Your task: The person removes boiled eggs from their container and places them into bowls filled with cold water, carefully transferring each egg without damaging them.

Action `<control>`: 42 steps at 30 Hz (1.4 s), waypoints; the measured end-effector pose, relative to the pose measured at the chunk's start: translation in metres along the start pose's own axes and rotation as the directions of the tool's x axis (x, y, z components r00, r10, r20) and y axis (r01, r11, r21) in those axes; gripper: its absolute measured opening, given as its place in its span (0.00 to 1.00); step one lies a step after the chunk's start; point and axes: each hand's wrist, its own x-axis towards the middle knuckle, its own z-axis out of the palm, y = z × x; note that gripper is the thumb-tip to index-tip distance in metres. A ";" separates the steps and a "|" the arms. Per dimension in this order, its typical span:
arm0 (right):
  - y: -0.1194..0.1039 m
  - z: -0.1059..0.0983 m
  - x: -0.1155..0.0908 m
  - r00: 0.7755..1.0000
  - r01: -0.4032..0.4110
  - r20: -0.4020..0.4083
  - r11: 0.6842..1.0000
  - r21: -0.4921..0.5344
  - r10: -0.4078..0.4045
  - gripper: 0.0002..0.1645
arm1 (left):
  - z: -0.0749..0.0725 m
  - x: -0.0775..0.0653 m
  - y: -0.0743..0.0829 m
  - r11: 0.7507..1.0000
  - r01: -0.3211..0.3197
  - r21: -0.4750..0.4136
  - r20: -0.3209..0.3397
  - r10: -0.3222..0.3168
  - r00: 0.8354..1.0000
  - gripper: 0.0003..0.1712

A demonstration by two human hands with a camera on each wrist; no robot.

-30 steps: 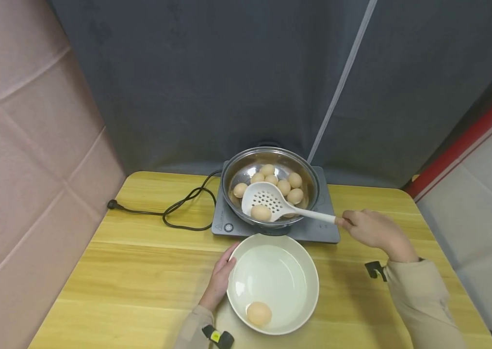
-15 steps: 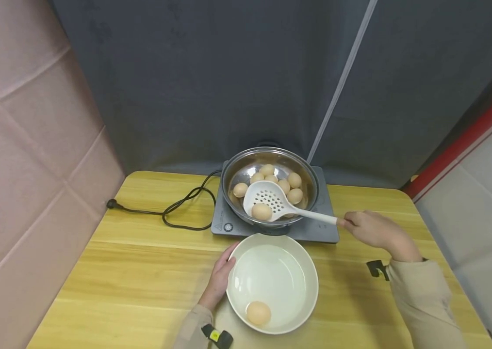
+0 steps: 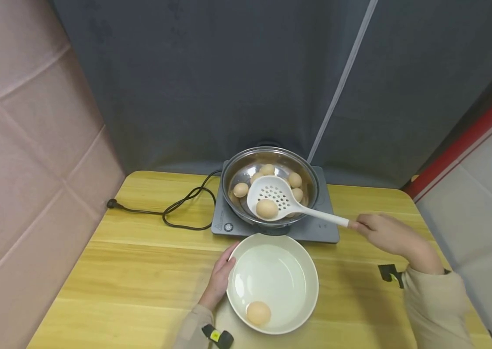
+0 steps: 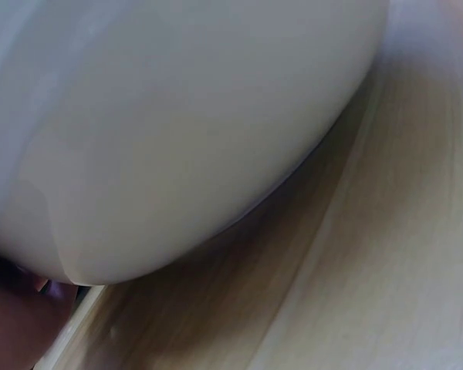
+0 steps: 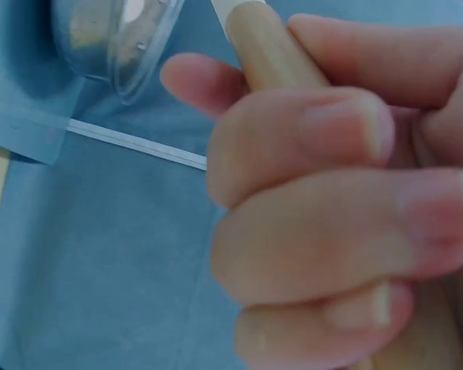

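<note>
My right hand (image 3: 387,235) grips the wooden end of a white skimmer (image 3: 274,190), fingers wrapped round the handle (image 5: 272,48) in the right wrist view. One brown egg (image 3: 267,209) rests in the skimmer's perforated bowl, over the near side of a steel pot (image 3: 236,167). Several more eggs (image 3: 240,189) lie in the pot, some hidden behind the skimmer. A pale round bowl (image 3: 278,271) stands in front, with a single egg (image 3: 258,313) near its front wall. At the bowl's left rim, my left hand (image 3: 219,278) holds it, thumb at the edge and fingers outside.
Under the pot sits a grey induction cooker (image 3: 326,230) at the table's back edge. Its black cord (image 3: 180,227) loops left to a plug (image 3: 113,204). A dark curtain (image 3: 211,82) rises behind the wooden table (image 3: 132,281).
The skimmer with its egg has risen slightly and shifted right over the pot, my right hand moving right with it. Left hand and bowl have stayed in place.
</note>
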 end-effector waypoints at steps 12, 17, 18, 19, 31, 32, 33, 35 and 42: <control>-0.016 -0.001 -0.042 0.999 0.026 -0.044 0.997 -0.068 -0.029 0.14 | 0.000 0.002 0.001 0.999 0.013 -0.032 0.004 -0.013 1.000 0.26; -0.022 0.008 -0.057 0.994 0.080 -0.065 0.993 -0.087 -0.085 0.10 | -0.001 0.001 0.001 0.999 0.037 0.032 -0.014 -0.037 0.999 0.26; -0.022 0.011 -0.060 0.992 0.091 -0.074 0.991 -0.099 -0.099 0.09 | -0.001 0.000 0.001 0.998 0.045 0.035 -0.018 -0.044 0.999 0.26; -0.023 0.013 -0.062 0.991 0.095 -0.081 0.989 -0.109 -0.104 0.09 | 0.000 0.000 0.001 0.998 0.045 0.043 -0.018 -0.045 0.999 0.26; -0.022 0.044 -0.082 0.993 0.104 -0.050 0.991 -0.085 -0.109 0.07 | 0.001 0.000 0.000 0.999 0.012 0.034 -0.038 -0.011 0.999 0.26; -0.021 0.046 -0.083 0.995 0.093 -0.038 0.993 -0.073 -0.096 0.07 | 0.001 0.000 0.000 0.999 0.009 0.031 -0.038 -0.008 0.999 0.26; -0.021 0.048 -0.083 0.996 0.083 -0.023 0.995 -0.061 -0.085 0.07 | 0.001 0.000 -0.001 1.000 0.007 0.025 -0.039 -0.006 0.999 0.26; -0.021 0.051 -0.084 0.998 0.062 -0.001 0.997 -0.045 -0.062 0.08 | 0.001 0.000 -0.001 1.000 -0.002 0.010 -0.036 0.002 0.999 0.25; -0.020 0.063 -0.084 0.999 0.029 0.030 1.000 -0.007 -0.029 0.09 | 0.000 0.001 -0.001 1.000 -0.027 -0.014 -0.020 0.026 0.999 0.24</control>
